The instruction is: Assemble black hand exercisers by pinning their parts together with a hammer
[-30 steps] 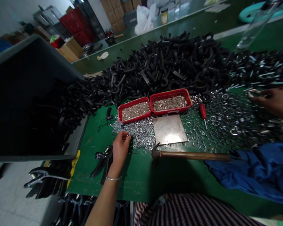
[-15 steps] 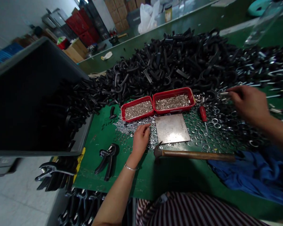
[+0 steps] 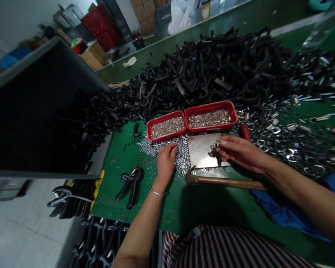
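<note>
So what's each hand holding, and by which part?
Right hand pinches a small metal piece over the plate, where on it untellable; left hand touches washers, hold unclear.

Dull metal plate (image 3: 202,150), shiny steel washers (image 3: 181,158)

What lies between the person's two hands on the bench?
In the head view, loose silver washers and the left part of the metal plate lie between the left hand and right hand.
</note>
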A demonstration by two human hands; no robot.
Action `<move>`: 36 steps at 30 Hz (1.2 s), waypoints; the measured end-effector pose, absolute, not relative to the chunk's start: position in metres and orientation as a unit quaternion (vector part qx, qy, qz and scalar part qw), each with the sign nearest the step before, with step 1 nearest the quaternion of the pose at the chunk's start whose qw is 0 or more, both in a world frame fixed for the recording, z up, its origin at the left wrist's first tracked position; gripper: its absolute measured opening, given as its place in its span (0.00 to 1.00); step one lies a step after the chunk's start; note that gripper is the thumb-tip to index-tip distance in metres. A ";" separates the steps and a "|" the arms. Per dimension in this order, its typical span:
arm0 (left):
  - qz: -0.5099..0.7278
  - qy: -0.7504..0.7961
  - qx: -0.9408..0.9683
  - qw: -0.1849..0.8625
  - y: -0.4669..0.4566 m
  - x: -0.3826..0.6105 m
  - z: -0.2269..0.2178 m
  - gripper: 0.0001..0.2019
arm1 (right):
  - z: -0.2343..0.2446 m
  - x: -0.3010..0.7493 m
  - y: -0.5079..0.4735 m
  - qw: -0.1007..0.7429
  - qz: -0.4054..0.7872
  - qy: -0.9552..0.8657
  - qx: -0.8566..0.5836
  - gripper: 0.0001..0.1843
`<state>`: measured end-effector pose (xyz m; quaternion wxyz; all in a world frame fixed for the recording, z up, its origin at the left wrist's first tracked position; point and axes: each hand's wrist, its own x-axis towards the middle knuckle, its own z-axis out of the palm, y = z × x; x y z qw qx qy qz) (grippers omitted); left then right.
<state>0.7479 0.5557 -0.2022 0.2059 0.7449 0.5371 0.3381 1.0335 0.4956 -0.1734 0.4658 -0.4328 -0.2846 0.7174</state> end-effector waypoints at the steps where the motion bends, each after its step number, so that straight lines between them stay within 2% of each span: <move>1: 0.335 0.552 0.733 0.212 0.556 0.748 -0.204 0.06 | -0.176 1.029 0.497 0.465 0.721 -0.282 -0.430 0.17; 5: 0.375 0.588 0.681 0.222 0.555 0.752 -0.205 0.07 | -0.182 1.019 0.503 0.440 0.686 -0.320 -0.483 0.19; 9: 0.395 0.538 0.701 0.252 0.548 0.758 -0.200 0.08 | -0.178 1.025 0.513 0.350 0.486 -0.480 -0.641 0.19; 11: 0.394 0.528 0.695 0.287 0.542 0.764 -0.197 0.06 | -0.174 1.029 0.519 0.317 0.437 -0.504 -0.674 0.20; 14: 0.399 0.516 0.664 0.367 0.529 0.777 -0.192 0.06 | -0.173 1.030 0.523 0.330 0.576 -0.418 -0.621 0.22; 18: 0.315 0.406 0.587 0.625 0.506 0.802 -0.185 0.10 | -0.179 1.024 0.522 0.370 0.710 -0.285 -0.526 0.24; 20: 0.267 0.348 0.564 0.699 0.499 0.814 -0.184 0.11 | -0.182 1.021 0.522 0.359 0.735 -0.274 -0.505 0.26; 24: 0.325 0.385 0.531 0.681 0.503 0.826 -0.186 0.11 | -0.179 1.019 0.518 0.328 0.780 -0.289 -0.448 0.28; 28: 0.394 0.460 0.488 0.628 0.516 0.820 -0.184 0.13 | -0.170 1.015 0.510 0.365 0.786 -0.302 -0.397 0.17; 32: 0.403 0.466 0.446 0.649 0.512 0.811 -0.183 0.17 | -0.167 1.007 0.504 0.388 0.762 -0.332 -0.399 0.16; 36: 0.419 0.463 0.398 0.672 0.502 0.810 -0.185 0.16 | -0.170 0.998 0.500 0.394 0.756 -0.342 -0.395 0.17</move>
